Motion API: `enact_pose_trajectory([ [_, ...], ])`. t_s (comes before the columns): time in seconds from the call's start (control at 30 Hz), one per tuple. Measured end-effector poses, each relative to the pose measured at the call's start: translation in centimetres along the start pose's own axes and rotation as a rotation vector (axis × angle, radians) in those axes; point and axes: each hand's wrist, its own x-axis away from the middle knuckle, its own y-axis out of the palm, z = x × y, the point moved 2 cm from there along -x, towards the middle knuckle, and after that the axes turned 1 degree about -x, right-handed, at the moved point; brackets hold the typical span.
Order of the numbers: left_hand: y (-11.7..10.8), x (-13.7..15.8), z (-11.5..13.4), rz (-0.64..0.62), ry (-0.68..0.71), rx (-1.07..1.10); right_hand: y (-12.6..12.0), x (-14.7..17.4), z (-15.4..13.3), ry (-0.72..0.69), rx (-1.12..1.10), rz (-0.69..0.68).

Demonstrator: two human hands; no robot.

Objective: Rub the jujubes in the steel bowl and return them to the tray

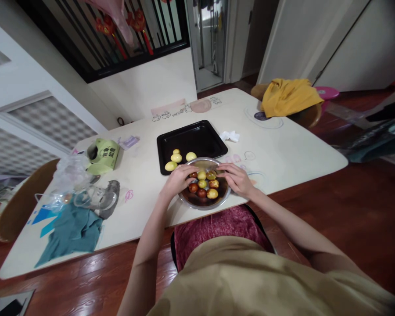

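Observation:
A round metal bowl sits near the front edge of the table, holding several yellow and reddish-brown round fruits. My left hand reaches over its left side, fingertips beside a dark red fruit. From the right side, my right hand reaches in with fingers stretched out, close to a yellow fruit. Whether the fingertips touch these fruits I cannot tell. Behind the bowl lies a black baking tray, with several yellow-green fruits in its near left part.
Crumpled white tissue lies right of the tray. On the table's left are a green box, clear plastic bags and a teal cloth. A yellow garment hangs over a chair at the far right.

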Motion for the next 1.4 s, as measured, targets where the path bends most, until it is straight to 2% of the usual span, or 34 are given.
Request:
enact_pose_trajectory([
  [0.13, 0.0, 0.2, 0.0, 0.044, 0.029, 0.032, 0.1, 0.0, 0.0, -0.021, -0.012, 0.020],
  [0.23, -0.9, 0.1, -0.3, 0.136, 0.025, 0.051, 0.0, 0.0, 0.0, -0.024, -0.029, 0.026],
  [0.37, -3.7, -0.8, -2.9, 0.331, -0.082, 0.011, 0.0, -0.1, -0.1, -0.059, -0.019, 0.049],
  [0.4, -4.4, -1.3, -4.0, 0.339, -0.107, -0.004, -0.1, -0.1, -0.1, -0.073, -0.015, 0.059],
  [0.5, -5.8, -2.9, -7.8, 0.241, -0.169, -0.050, 0.0, -0.1, -0.2, -0.088, -0.002, 0.071],
  [0.6, -5.7, -4.3, -11.1, 0.076, -0.166, 0.006, 0.0, -0.1, -0.3, -0.075, 0.008, 0.071],
  [0.7, -4.8, -4.9, -13.0, -0.030, -0.153, 0.058, -0.1, -0.2, -0.4, -0.081, 0.011, 0.072],
  [0.8, -4.1, -4.8, -13.9, -0.067, -0.174, 0.069, -0.1, -0.2, -0.5, -0.092, 0.012, 0.081],
  [1.07, -3.5, -3.2, -14.3, 0.050, -0.314, 0.054, -0.1, -0.2, -0.4, -0.080, 0.003, 0.080],
  [1.2, -4.6, -2.5, -13.5, 0.174, -0.342, 0.050, -0.2, -0.2, -0.4, -0.096, 0.008, 0.084],
  [1.3, -6.2, -1.7, -11.2, 0.347, -0.300, 0.075, -0.2, -0.2, -0.4, -0.104, 0.008, 0.083],
  [1.4, -7.0, -0.6, -7.1, 0.402, -0.212, 0.128, -0.1, -0.2, -0.3, -0.093, 0.002, 0.080],
])
